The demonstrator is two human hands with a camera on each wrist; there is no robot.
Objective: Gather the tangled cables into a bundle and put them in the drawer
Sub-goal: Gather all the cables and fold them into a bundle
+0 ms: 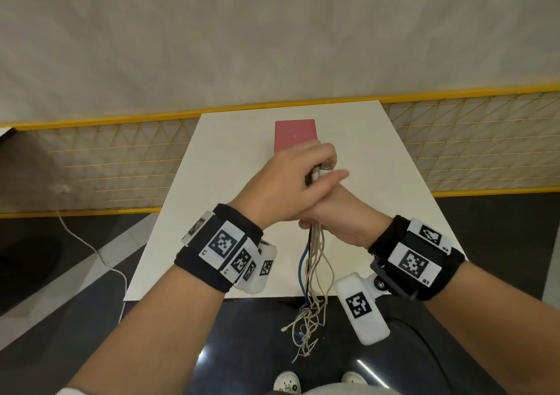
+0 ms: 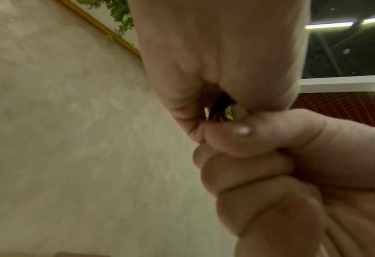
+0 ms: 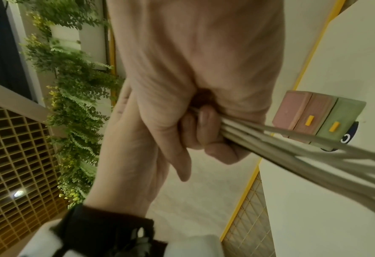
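My left hand [image 1: 283,182] fingers curled tight round plug ends of thin white, blue, black cables [image 1: 313,261]; right hand [image 1: 339,215] fingers clamped on bundle below, above white bench [image 1: 394,167]

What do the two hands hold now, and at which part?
Both hold the cable bundle near its plug end: the left hand grips just below the plugs, the right hand grips lower, and the rest hangs free.
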